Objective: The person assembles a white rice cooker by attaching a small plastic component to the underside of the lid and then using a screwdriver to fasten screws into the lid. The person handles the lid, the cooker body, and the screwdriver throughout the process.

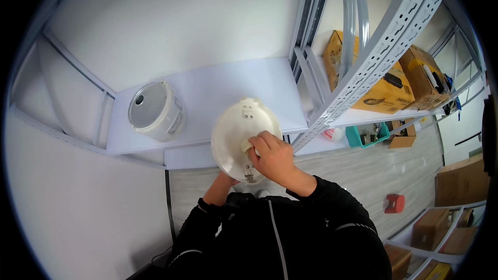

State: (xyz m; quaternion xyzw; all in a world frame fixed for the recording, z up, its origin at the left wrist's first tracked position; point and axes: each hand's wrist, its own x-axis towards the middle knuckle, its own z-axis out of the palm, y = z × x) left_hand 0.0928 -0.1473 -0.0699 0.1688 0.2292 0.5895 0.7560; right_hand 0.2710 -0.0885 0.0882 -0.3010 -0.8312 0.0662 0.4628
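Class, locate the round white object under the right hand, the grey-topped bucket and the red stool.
Round white object (234,130): head view, broad face.
Grey-topped bucket (154,110): head view, top.
Red stool (395,204): head view, middle.

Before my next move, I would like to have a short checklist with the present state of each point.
1. Right hand grips the cream piece at the disc's middle: ok.
2. Left hand fully in view: not ok, the disc partly hides it.
3. Left hand's grip firm: cannot tell.
4. Bucket upright on the shelf: ok.
5. Disc apart from bucket: ok.
6. Red stool away from the feet: ok.
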